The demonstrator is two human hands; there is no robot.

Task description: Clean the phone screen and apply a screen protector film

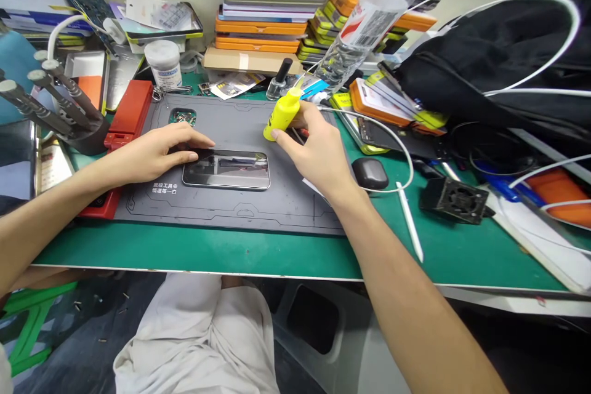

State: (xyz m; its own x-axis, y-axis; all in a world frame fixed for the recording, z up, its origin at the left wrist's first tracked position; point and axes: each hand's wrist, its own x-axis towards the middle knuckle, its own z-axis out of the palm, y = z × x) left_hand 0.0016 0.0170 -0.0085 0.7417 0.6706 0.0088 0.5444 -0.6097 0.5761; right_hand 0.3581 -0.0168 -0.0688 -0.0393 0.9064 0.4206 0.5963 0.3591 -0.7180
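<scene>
A smartphone [226,173] lies flat on a dark grey work mat [263,212], its black glossy side facing up. My left hand [168,149] rests at the phone's upper left corner, fingers stretched out and thumb on its edge. My right hand [318,146] grips a small bright yellow bottle [281,116] with a pale yellow top, between thumb and fingers. The bottle stands slightly tilted above the mat, beyond the phone's right end; whether its base touches the mat I cannot tell. Small metal parts fill the mat's recess [183,117].
Behind the mat stand a white jar [164,64], a black-capped glass bottle [279,80] and stacked orange boxes [263,28]. A clear plastic bottle [344,58] leans there. On the right lie a black earbud case [370,173], white stylus [410,221] and small fan [455,200].
</scene>
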